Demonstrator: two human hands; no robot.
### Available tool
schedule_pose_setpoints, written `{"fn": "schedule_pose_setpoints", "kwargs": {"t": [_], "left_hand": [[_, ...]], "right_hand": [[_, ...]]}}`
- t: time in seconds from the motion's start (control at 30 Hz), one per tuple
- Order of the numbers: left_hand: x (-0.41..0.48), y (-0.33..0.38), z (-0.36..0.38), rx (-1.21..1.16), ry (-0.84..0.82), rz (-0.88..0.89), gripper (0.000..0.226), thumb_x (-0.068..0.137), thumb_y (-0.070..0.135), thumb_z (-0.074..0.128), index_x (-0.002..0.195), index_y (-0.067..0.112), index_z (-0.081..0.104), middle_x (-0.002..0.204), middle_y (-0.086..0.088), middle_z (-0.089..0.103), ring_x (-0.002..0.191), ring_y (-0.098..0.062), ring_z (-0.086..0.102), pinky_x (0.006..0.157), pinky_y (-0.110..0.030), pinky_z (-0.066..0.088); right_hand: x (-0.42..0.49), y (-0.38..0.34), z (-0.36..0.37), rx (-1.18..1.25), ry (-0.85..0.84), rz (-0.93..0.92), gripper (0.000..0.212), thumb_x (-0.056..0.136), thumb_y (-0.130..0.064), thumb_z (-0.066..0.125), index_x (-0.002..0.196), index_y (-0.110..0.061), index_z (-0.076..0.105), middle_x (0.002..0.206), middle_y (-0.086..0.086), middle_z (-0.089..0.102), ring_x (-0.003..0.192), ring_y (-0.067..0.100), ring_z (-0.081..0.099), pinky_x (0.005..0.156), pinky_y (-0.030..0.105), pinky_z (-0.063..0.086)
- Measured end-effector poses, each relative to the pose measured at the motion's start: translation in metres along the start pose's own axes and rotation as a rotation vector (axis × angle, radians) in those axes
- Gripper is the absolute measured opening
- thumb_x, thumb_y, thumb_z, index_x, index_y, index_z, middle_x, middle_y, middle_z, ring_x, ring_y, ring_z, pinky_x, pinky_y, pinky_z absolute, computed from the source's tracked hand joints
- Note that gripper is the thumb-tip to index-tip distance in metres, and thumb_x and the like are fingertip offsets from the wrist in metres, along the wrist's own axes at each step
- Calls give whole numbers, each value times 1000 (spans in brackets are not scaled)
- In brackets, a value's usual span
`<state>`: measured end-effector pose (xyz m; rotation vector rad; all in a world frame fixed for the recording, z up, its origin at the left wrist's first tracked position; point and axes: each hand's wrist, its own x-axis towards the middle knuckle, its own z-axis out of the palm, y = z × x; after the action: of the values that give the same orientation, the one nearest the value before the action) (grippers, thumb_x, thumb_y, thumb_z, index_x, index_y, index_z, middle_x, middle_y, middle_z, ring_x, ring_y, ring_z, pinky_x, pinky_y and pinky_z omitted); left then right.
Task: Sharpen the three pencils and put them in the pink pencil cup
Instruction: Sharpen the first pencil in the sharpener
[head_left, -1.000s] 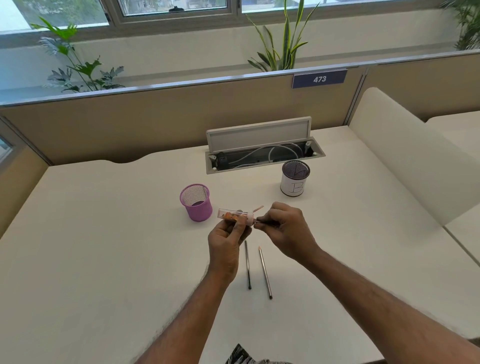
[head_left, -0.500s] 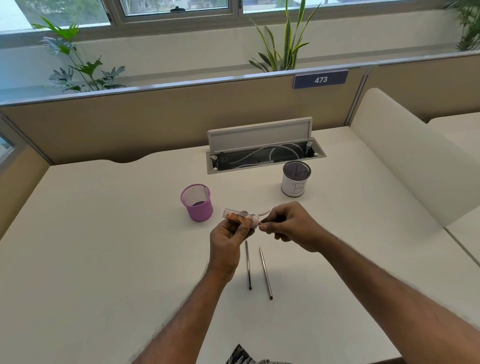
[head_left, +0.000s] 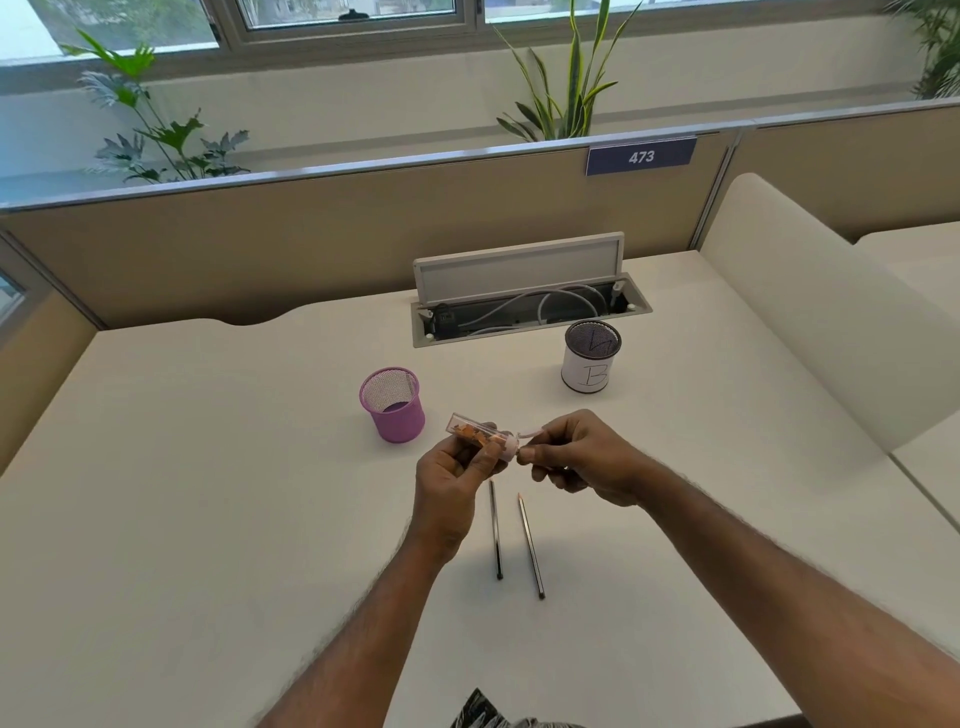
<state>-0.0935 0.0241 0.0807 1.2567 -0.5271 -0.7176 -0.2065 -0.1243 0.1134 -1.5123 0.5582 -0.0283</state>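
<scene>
My left hand (head_left: 453, 480) holds a clear tube sharpener (head_left: 480, 435) with orange shavings inside and a pink end. My right hand (head_left: 582, 457) pinches a pencil at the sharpener's pink end; the pencil is almost wholly hidden in my fingers. Two more pencils lie on the desk below my hands: the left pencil (head_left: 495, 530) and the right pencil (head_left: 530, 545), whose far tip is pointed. The pink mesh pencil cup (head_left: 393, 405) stands upright just left of the sharpener, with nothing visible in it.
A white cup with a dark mesh rim (head_left: 591, 357) stands at the back right. Behind it lies an open cable tray (head_left: 530, 312) with its lid up. A tan partition (head_left: 311, 234) bounds the desk's far side; a white divider (head_left: 810, 312) rises on the right.
My right hand has rolled at the wrist against the sharpener's end, knuckles now turned more to the right. The left hand and sharpener stayed in place; the desk pencils have not moved.
</scene>
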Motion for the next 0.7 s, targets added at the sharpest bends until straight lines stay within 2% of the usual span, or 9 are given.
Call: {"fn": "schedule_pose_setpoints", "kwargs": {"t": [0.17, 0.33, 0.53, 0.7], "left_hand": [[1, 0, -2, -39, -28, -15, 24, 82, 19, 65, 103, 6, 69, 103, -13, 74, 98, -27, 70, 86, -34, 55], [3, -1, -2, -67, -46, -35, 27, 82, 17, 65, 104, 3, 68, 104, -14, 74, 99, -27, 70, 88, -37, 54], [11, 7, -13, -291, 61, -37, 20, 85, 11, 58, 102, 6, 67, 94, -7, 75, 92, -20, 72, 81, -28, 57], [13, 5, -23, -323, 117, -50, 18, 93, 2, 51, 103, 3, 66, 93, -7, 74, 92, -20, 71, 83, -29, 57]], "right_hand": [[1, -1, -3, 64, -85, 47, 20, 94, -14, 61, 90, 3, 68, 62, 8, 59, 42, 9, 41, 39, 17, 26], [1, 3, -10, 107, -152, 124, 23, 97, -15, 55, 90, 2, 68, 61, 6, 57, 40, 6, 40, 37, 16, 28], [-3, 11, -18, 190, -141, 139, 25, 95, -19, 56, 94, 4, 67, 66, 7, 58, 46, 10, 46, 42, 18, 34], [-5, 24, -20, 249, -119, 142, 29, 89, -26, 60, 94, 1, 67, 67, 5, 59, 51, 12, 47, 45, 21, 35]]}}
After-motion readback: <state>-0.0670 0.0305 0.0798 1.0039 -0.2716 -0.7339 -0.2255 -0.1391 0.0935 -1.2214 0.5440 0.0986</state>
